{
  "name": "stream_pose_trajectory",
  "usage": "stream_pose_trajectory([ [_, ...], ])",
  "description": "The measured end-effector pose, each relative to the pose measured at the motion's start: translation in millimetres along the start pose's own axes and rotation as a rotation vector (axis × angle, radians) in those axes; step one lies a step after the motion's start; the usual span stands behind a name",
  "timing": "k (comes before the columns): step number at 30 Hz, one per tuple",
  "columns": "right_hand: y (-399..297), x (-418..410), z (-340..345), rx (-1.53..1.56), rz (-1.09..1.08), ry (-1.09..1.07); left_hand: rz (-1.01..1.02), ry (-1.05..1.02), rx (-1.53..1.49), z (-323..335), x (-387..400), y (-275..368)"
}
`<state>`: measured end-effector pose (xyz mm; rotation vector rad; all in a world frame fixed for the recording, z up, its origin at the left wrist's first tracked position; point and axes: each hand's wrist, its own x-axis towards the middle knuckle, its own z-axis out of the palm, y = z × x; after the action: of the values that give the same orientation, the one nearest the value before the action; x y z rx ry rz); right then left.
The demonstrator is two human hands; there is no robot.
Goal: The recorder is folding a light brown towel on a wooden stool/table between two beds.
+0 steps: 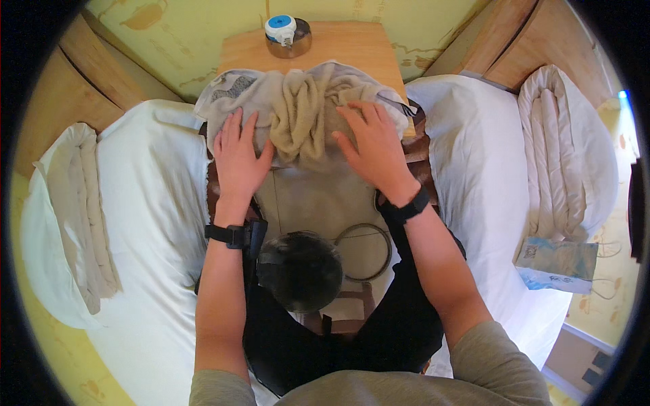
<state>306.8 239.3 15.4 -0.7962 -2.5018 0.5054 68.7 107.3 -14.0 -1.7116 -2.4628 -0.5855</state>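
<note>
A beige-grey plush cloth, like a towel, lies bunched over the near part of a small wooden table. Thick folds gather along its middle, and a grey patch shows at its upper left. My left hand rests on the left part of the cloth with its fingers spread. On the right part lies my right hand, fingers apart and slightly bent. Neither hand visibly grips the fabric. Each wrist wears a black strap.
Behind the cloth, a blue and white device sits on a round brown container. White-sheeted beds flank me, bearing folded quilts. A paper bag lies on the right. Below are a dark round object and a thin ring.
</note>
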Motion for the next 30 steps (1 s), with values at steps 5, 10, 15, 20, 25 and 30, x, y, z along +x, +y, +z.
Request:
stream_pose_trajectory([
  [5,26.9,-12.8,17.4,-0.360,-0.048,0.084,0.000,0.004,0.035,4.6,0.8,0.3],
  [10,53.9,-3.7,18.8,-0.479,0.124,0.097,-0.018,0.010,0.061,10.5,0.0,2.1],
  [15,33.8,17.4,46.0,-0.519,0.079,0.060,0.020,0.007,0.151,18.8,-2.9,4.0],
  [20,56.3,38.1,38.9,-0.314,0.031,0.086,0.036,-0.022,0.097,9.7,-1.9,-3.1],
  [25,78.0,42.5,39.5,-0.448,0.148,0.218,0.123,-0.128,-0.061,-5.4,-6.7,-11.9],
  [30,42.2,35.1,8.0,-0.182,0.133,0.096,0.104,-0.035,-0.151,-20.2,-11.9,-13.1],
])
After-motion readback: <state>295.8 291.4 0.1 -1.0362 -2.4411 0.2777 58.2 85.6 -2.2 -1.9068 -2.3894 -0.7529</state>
